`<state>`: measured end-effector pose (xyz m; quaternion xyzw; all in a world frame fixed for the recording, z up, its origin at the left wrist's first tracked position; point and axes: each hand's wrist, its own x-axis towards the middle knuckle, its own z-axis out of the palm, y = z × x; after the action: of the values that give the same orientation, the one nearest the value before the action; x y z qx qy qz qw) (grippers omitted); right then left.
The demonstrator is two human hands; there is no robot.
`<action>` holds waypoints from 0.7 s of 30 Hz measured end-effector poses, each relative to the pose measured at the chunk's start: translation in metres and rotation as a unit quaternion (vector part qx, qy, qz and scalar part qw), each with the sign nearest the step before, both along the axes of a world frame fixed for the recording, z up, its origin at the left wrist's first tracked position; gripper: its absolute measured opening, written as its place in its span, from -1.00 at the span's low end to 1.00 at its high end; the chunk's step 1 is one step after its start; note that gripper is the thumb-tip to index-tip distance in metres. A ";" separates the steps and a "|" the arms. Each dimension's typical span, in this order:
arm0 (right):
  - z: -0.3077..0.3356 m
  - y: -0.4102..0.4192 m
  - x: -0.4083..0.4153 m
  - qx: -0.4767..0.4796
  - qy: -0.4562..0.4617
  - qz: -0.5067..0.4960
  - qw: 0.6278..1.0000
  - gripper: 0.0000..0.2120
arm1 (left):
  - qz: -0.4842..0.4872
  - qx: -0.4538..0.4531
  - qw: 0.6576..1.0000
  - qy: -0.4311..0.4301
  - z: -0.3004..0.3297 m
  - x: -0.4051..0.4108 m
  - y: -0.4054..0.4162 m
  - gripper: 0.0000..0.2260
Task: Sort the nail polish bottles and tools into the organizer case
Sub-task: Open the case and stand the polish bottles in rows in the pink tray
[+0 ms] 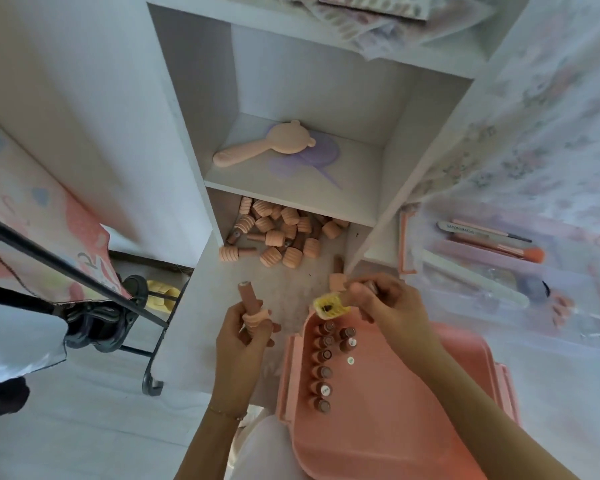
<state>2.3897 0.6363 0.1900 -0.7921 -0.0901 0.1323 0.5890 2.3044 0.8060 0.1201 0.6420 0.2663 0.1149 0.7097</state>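
Observation:
A pink organizer case point(378, 420) lies open in front of me, with several brown polish bottles point(323, 368) standing in a row along its left side. My left hand point(243, 344) grips a brown polish bottle point(248, 294) with a peach ribbed cap, held left of the case. My right hand point(392, 303) holds another bottle with a yellow cap point(329, 304) over the case's far left corner. A pile of loose peach-capped bottles point(281, 233) lies on the floor under the shelf.
A white shelf unit point(291, 188) stands ahead, with a peach hand mirror point(267, 145) and a purple comb on it. A clear tray point(492, 268) with brushes and nail files sits at right. A black metal rack point(84, 271) stands at left.

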 end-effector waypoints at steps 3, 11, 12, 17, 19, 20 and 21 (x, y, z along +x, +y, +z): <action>-0.011 -0.034 -0.022 -0.024 -0.021 -0.008 0.999 -0.85 | -0.021 0.007 1.000 -0.020 0.013 -0.004 -0.013 -0.85; -0.075 -0.082 -0.060 -0.238 0.007 0.085 0.967 -0.94 | -0.010 0.135 0.991 0.000 0.010 -0.022 -0.053 -0.79; -0.083 -0.083 -0.063 -0.267 0.005 0.089 0.960 -0.85 | -0.010 0.151 0.988 0.005 0.008 -0.024 -0.055 -0.78; -0.095 -0.083 -0.068 -0.353 -0.045 0.122 0.926 -0.75 | -0.017 0.218 0.976 -0.001 0.006 -0.025 -0.063 -0.77; -0.098 -0.084 -0.069 -0.355 -0.042 0.122 0.926 -0.75 | 0.001 0.224 0.975 -0.001 0.006 -0.025 -0.068 -0.83; -0.099 -0.085 -0.068 -0.352 -0.035 0.124 0.927 -0.74 | 0.013 0.224 0.975 -0.003 0.005 -0.024 -0.070 -0.81; -0.101 -0.086 -0.068 -0.347 -0.027 0.127 0.929 -0.73 | 0.023 0.226 0.974 -0.005 0.005 -0.025 -0.072 -0.80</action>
<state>2.3218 0.5499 0.0889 -0.9321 -0.1546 0.2076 0.2533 2.2799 0.7337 0.1249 0.7788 0.2441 0.1916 0.5451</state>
